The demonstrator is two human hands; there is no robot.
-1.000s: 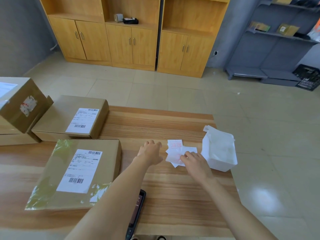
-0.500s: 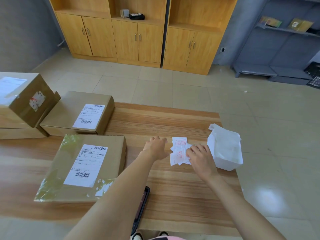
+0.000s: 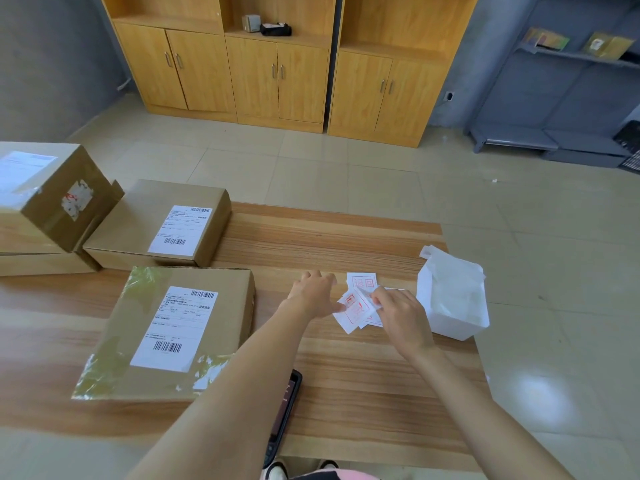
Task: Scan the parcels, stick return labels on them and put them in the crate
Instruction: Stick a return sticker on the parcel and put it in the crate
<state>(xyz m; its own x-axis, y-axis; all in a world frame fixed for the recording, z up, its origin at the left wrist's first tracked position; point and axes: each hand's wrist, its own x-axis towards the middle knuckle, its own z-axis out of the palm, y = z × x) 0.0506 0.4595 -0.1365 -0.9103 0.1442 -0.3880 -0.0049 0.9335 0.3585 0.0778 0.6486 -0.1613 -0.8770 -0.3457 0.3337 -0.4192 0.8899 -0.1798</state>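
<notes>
On the wooden table (image 3: pixel 346 393), toward its right end, lies a small heap of white return labels (image 3: pixel 362 282) printed in red. The right hand (image 3: pixel 403 318) pinches the top label (image 3: pixel 355 308) at its right edge between thumb and fingertips, and the paper curls up there. The left hand (image 3: pixel 311 294) rests just beside the heap, its thumb reaching to the top label's left edge. Its fingers bend down toward the table, and whether they hold anything cannot be told. A white tub (image 3: pixel 450 299) lined with thin plastic stands just to the right of the labels. To the left lies a flat parcel (image 3: pixel 180 330) with a barcoded address slip, behind it a second parcel (image 3: pixel 159 226), and further left a stack of boxes (image 3: pixel 52 199). A dark handheld scanner (image 3: pixel 285 407) lies at the table's near edge, partly under the left forearm. On the floor at the far right, a black crate (image 3: pixel 631 147) is cut off by the edge.
</notes>
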